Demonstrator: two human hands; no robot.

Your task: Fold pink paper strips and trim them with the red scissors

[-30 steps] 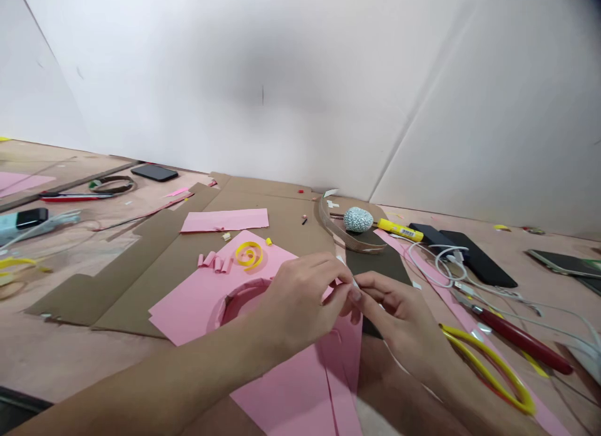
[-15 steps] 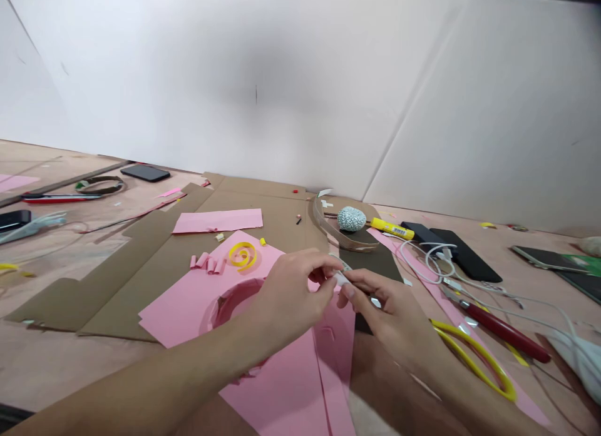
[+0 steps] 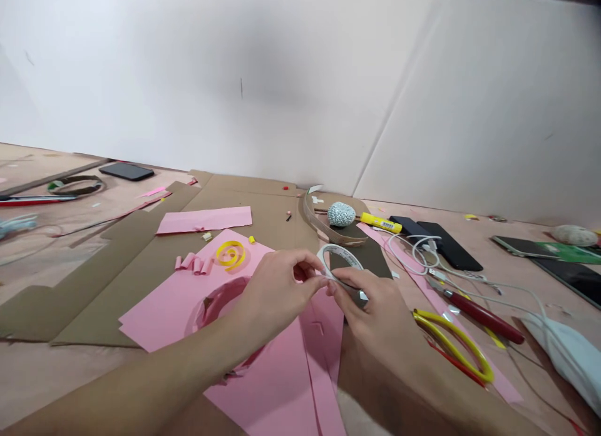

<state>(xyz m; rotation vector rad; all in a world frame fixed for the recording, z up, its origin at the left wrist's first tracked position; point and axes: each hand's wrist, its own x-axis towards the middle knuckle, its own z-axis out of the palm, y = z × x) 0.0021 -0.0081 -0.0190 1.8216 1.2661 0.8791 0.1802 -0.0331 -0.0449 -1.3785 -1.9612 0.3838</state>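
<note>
Both my hands are low in the middle of the view, over a sheet of pink paper (image 3: 154, 317). My left hand (image 3: 277, 292) and my right hand (image 3: 370, 314) pinch the lower edge of a narrow white tape roll (image 3: 340, 259) between their fingertips. The roll stands upright, and its upper arc shows above my fingers. Just left of my left hand, a ring of pink paper (image 3: 218, 304) sits in the sheet. Curled pink paper strips (image 3: 192, 263) and a yellow paper spiral (image 3: 230, 254) lie farther up.
Brown cardboard (image 3: 263, 198) lies under the paper. Behind my hands are a clear curved strip (image 3: 323, 220), a foil-like ball (image 3: 341, 214) and a yellow glue stick (image 3: 374, 223). To the right lie white cables (image 3: 417, 254), yellow-handled scissors (image 3: 453, 342), a red-handled tool (image 3: 483, 317) and phones.
The white tape roll now shows clearly between my fingers, with my hands slightly farther apart. Everything on the table has shifted left in the view.
</note>
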